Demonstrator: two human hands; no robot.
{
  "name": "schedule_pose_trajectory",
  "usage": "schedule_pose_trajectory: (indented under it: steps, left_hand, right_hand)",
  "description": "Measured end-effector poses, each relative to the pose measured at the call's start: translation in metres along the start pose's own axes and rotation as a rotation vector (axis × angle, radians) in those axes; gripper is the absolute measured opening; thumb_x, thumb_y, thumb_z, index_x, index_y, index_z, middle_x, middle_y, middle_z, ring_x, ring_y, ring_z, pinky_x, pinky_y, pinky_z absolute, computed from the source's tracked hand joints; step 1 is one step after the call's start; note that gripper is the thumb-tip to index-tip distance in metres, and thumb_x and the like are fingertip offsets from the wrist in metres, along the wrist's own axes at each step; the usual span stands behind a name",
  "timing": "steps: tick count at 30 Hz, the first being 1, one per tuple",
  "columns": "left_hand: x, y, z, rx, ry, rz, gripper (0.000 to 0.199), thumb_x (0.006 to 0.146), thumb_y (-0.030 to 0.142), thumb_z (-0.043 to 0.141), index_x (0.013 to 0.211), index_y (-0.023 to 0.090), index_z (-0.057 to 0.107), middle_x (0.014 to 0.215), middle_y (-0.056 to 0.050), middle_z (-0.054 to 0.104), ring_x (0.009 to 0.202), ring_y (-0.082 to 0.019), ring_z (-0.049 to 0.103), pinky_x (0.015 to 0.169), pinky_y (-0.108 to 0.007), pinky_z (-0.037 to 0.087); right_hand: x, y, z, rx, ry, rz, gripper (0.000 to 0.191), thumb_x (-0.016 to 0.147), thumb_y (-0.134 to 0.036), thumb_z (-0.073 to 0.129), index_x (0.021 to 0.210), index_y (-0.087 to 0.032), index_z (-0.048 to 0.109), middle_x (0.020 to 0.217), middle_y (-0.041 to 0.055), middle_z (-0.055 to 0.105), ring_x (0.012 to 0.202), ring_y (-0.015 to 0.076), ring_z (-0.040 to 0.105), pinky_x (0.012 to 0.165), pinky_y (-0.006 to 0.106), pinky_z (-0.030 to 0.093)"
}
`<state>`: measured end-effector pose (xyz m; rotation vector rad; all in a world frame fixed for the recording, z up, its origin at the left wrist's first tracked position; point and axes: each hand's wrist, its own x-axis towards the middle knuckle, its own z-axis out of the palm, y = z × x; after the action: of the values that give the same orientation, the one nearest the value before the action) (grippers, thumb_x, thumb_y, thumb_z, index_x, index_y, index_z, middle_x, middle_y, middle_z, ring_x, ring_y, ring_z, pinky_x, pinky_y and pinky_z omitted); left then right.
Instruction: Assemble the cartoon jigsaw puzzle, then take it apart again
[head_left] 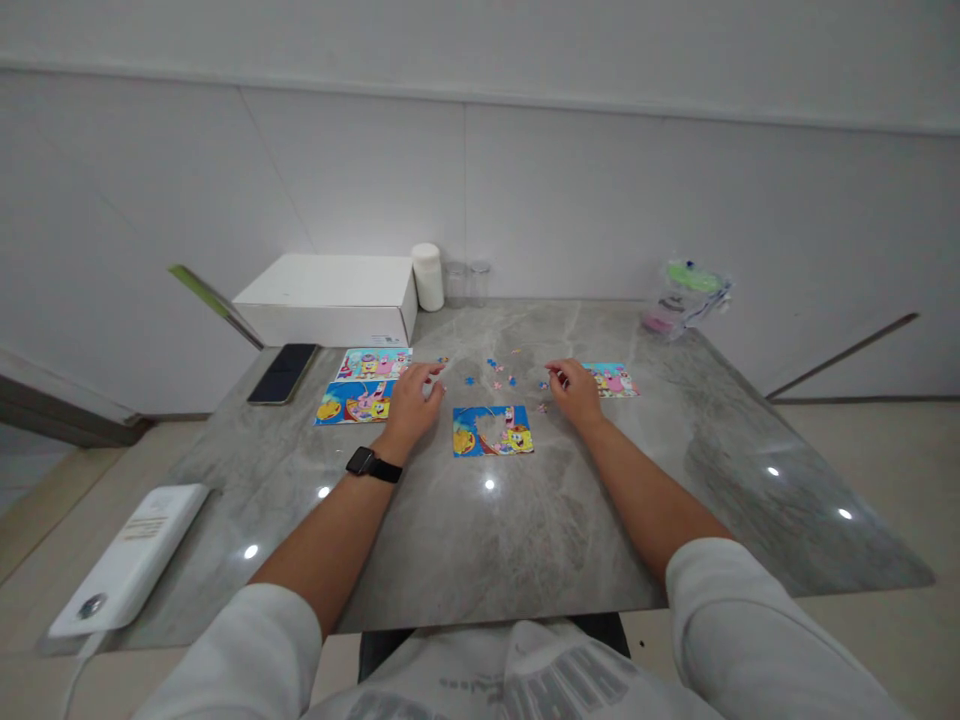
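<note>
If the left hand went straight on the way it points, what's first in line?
Probably the small loose puzzle piece just ahead; depth is hard to judge, so the left hand might pass above it.

There were two hands [412, 402], one smartwatch [361, 461], one smartphone [283, 374], one corded device [131, 560], one cardboard box [322, 290], one canister [428, 277], two glasses [480, 285], one plastic bag [684, 299], three cartoon pictures [351, 403], one gapped jigsaw [517, 437], at least six loose pieces [470, 380].

Loose pieces [512, 380] lie behind the puzzle [518, 439] on the table [510, 550]
</note>
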<state>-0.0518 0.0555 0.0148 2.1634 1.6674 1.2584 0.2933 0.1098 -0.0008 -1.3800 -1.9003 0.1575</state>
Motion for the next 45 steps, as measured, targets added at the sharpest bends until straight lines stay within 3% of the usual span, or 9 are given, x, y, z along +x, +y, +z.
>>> schedule_pose_trajectory:
  steps: [11, 24, 37, 40, 45]
  left_hand:
    - [-0.004, -0.022, 0.006, 0.258, -0.051, -0.151, 0.034, 0.088, 0.022, 0.065, 0.122, 0.023, 0.066, 0.115, -0.009, 0.069, 0.111, -0.03, 0.063, 0.099, -0.046, 0.049]
    - [-0.007, -0.019, 0.013, 0.4, -0.176, -0.107, 0.028, 0.093, 0.029, 0.064, 0.117, 0.03, 0.077, 0.12, -0.01, 0.068, 0.114, -0.034, 0.06, 0.095, -0.051, 0.044]
    - [-0.004, -0.016, 0.014, 0.329, -0.181, -0.14, 0.009, 0.088, 0.026, 0.068, 0.096, 0.025, 0.072, 0.109, -0.008, 0.073, 0.111, -0.033, 0.061, 0.096, -0.051, 0.044]
    - [-0.003, -0.017, 0.015, 0.248, -0.168, -0.143, 0.01, 0.089, 0.027, 0.067, 0.097, 0.026, 0.073, 0.1, -0.005, 0.076, 0.106, -0.031, 0.063, 0.098, -0.051, 0.045]
    - [-0.004, -0.018, 0.019, 0.04, -0.139, -0.105, 0.015, 0.093, 0.029, 0.065, 0.104, 0.026, 0.075, 0.101, -0.004, 0.077, 0.101, -0.026, 0.066, 0.098, -0.044, 0.05]
  right_hand:
    - [-0.008, 0.005, 0.002, 0.074, -0.02, -0.045, 0.024, 0.093, -0.026, 0.054, 0.106, -0.02, 0.073, 0.095, 0.008, 0.072, 0.078, 0.021, 0.063, 0.078, 0.035, 0.053]
    - [-0.007, 0.002, 0.003, 0.088, -0.043, -0.098, 0.019, 0.093, -0.025, 0.056, 0.101, -0.022, 0.073, 0.093, 0.0071, 0.073, 0.076, 0.0204, 0.064, 0.076, 0.035, 0.053]
    - [-0.007, 0.001, 0.005, 0.106, -0.048, -0.082, 0.021, 0.092, -0.025, 0.055, 0.102, -0.021, 0.073, 0.093, 0.0076, 0.073, 0.076, 0.0208, 0.063, 0.076, 0.036, 0.053]
    - [-0.007, 0.002, 0.005, 0.111, -0.045, -0.093, 0.021, 0.092, -0.025, 0.055, 0.102, -0.021, 0.074, 0.093, 0.0077, 0.073, 0.077, 0.0208, 0.064, 0.077, 0.036, 0.053]
    - [-0.007, 0.002, 0.006, 0.103, -0.048, -0.088, 0.022, 0.092, -0.025, 0.056, 0.104, -0.021, 0.074, 0.094, 0.0077, 0.073, 0.077, 0.0205, 0.064, 0.076, 0.035, 0.053]
